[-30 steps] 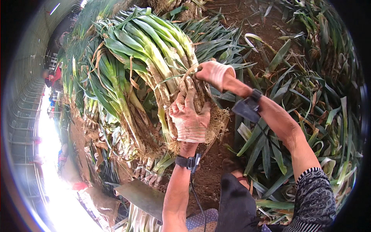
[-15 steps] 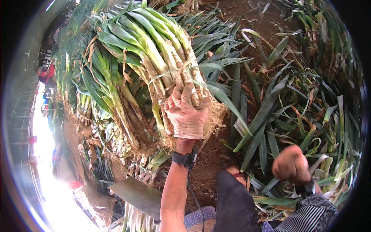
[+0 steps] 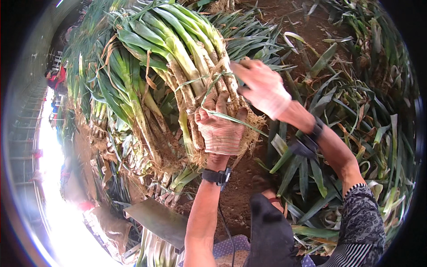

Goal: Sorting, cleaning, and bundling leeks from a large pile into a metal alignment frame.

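Observation:
A thick bundle of soil-stained leeks (image 3: pixel 193 62) lies before me, its green leaves pointing away and its pale roots toward me. My left hand (image 3: pixel 220 129), in a dirty striped glove, presses on the root end with its fingers curled around the stalks. A thin green leaf strip (image 3: pixel 233 119) crosses the bundle and trails over that glove to the right. Close by the bundle's right side hovers my right hand (image 3: pixel 264 91), gloved too and smeared by motion. Whether its fingers hold anything is unclear.
More leeks (image 3: pixel 133 109) lie on the left. Loose leaves (image 3: pixel 329 120) are heaped on the right over brown soil (image 3: pixel 238 200). A metal plate (image 3: pixel 155 218) stands low on the left, above white stalks (image 3: pixel 160 251). A cable (image 3: pixel 227 227) runs from my left wrist.
My right hand has come from the lower right, over the loose leaves, up to the bundle's right side. My left hand stays on the leeks. The leaf strip has shifted over the left glove.

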A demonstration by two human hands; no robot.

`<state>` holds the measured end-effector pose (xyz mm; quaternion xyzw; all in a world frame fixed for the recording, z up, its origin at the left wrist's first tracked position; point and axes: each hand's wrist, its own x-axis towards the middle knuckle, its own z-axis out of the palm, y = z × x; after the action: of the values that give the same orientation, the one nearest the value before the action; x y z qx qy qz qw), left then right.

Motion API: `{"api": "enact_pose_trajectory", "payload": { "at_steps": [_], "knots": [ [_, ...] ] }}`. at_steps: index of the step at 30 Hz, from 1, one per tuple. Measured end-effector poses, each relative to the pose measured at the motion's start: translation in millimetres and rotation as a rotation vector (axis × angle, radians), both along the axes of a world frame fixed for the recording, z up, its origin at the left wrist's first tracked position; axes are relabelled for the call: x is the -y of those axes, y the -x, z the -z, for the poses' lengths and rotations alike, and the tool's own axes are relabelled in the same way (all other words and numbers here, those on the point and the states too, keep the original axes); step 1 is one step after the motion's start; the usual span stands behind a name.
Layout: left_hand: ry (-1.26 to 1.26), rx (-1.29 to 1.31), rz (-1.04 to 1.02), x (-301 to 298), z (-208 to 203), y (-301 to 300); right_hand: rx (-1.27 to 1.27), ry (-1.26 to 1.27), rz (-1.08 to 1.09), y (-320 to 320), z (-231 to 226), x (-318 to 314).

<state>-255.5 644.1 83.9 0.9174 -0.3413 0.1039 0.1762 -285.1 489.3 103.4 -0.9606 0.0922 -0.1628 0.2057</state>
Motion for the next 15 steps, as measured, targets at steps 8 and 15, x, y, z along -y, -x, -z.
{"api": "enact_pose_trajectory", "payload": {
  "at_steps": [8, 15],
  "knots": [
    [0.031, 0.103, 0.038, -8.4, 9.0, -2.0, 0.074, -0.093, -0.291, -69.0, 35.6, 17.9],
    [0.085, 0.095, 0.056, -3.6, 8.6, -0.9, 0.278, -0.515, -0.119, -58.0, 45.6, 30.6]
  ]
}}
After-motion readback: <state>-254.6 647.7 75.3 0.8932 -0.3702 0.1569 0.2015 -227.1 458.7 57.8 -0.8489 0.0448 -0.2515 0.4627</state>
